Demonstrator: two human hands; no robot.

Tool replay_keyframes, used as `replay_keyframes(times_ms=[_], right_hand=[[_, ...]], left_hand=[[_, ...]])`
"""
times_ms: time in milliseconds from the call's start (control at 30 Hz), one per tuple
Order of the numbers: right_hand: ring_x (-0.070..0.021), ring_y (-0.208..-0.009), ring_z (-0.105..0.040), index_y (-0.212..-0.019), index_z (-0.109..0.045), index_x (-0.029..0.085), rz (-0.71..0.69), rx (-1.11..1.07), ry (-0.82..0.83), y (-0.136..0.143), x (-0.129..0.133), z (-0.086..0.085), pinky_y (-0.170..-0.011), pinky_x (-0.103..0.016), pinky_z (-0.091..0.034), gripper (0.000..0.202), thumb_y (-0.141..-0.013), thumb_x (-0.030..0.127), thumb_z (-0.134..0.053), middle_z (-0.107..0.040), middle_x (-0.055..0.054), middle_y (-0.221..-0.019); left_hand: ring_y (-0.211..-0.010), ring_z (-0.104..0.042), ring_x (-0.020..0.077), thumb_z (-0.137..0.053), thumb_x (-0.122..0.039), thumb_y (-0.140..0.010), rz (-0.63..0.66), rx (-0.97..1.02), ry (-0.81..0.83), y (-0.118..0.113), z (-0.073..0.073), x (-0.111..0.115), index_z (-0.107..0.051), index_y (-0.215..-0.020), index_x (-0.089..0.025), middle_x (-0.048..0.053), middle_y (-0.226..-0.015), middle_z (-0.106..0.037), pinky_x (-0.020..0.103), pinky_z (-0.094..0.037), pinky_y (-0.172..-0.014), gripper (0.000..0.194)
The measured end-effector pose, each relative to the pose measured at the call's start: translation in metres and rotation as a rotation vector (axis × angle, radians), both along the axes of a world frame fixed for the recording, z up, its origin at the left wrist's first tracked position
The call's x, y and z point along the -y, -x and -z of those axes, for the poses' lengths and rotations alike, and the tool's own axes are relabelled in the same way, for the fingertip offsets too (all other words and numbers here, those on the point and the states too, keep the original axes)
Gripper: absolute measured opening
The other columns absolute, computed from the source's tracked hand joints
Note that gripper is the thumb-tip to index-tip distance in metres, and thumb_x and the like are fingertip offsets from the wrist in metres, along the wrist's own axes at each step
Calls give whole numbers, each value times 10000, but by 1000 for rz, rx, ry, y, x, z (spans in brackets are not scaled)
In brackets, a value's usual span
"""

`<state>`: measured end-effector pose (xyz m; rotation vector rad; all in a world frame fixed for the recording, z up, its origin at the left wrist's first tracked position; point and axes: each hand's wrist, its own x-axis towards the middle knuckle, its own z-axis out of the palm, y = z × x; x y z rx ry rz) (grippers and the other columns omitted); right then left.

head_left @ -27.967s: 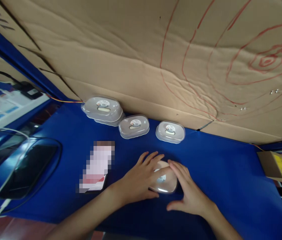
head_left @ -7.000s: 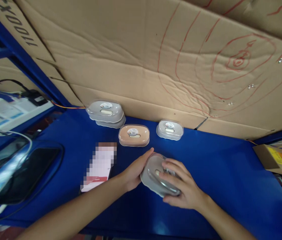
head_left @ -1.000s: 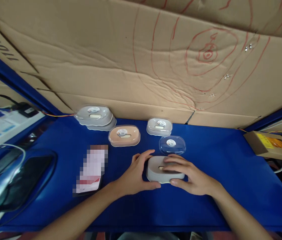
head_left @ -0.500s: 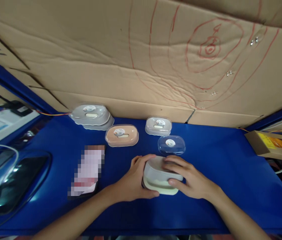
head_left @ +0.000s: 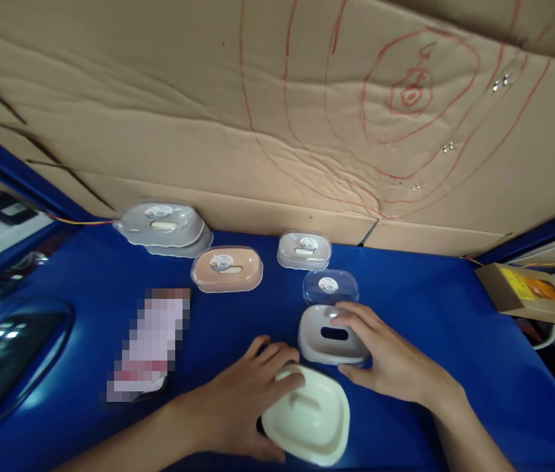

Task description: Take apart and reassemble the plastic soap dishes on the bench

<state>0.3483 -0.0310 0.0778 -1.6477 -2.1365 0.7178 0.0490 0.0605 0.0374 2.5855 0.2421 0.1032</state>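
Note:
My left hand (head_left: 248,400) grips the left side of a pale green oval dish (head_left: 324,419), its hollow side up, near the table's front edge. Just behind it, my right hand (head_left: 386,354) holds the right side of a grey oval piece (head_left: 314,347) with a dark slot in its middle. The two pieces are apart or barely touching at their edges. A clear lid (head_left: 319,287) with a round sticker lies right behind the grey piece.
On the blue table (head_left: 238,324) stand a pink lidded box (head_left: 203,272), a small grey box (head_left: 285,252) and stacked grey boxes (head_left: 184,229). A phone (head_left: 154,334) and a tablet (head_left: 12,354) lie left. A cardboard box (head_left: 498,288) stands right, a cardboard wall (head_left: 159,98) behind.
The grey piece has come off the green dish. My left hand has moved the green dish toward the front edge, and it now shows its hollow side. The view has shifted slightly.

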Motion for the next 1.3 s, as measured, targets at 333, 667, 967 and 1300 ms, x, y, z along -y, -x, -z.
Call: replay_keyframes(times_ms=[333,667,967,1300], right_hand=[[-329,-1631,-238,-1643,-345,377,-36,89,-110,6,-9,19,-1288,-635,-284,604,-1079,426,-556,-234,-58,-1773],[-323,-1522,-465,-1522,-544,286,156,256,-307,-46,-31,47,-1232,-630,-374,432,-1117,378,-426,-513,-122,-1623],[-305,-1532,-433,-1601,-417,294,237,254,-371,-38,-30,43,-1230,-585,-365,491,-1131,419,-352,-498,-112,-1628],[-313,-1490,-481,-1603,-419,265,200,334,-353,-25,-35,56,-1210,-542,-420,528,-1113,458,-445,-486,-128,-1631]], left_hand=[[-1554,-351,463,-766,-720,-807,66,54,-89,-6,9,5,-665,-1341,-259,190,-1698,-391,711,-109,-1271,713],[-1619,-182,475,-736,-761,-813,-32,143,-100,-68,34,13,-677,-1360,-225,222,-1735,-289,742,-110,-1262,768],[-1632,-74,491,-798,-822,-691,-22,225,-111,-147,22,-30,-470,-1586,-160,279,-1746,-195,773,-69,-1251,1160],[-1605,-263,395,-538,-276,-1041,-525,262,-361,-86,-1,-97,-436,-1573,-169,212,-1709,-320,629,-277,-1267,552]])
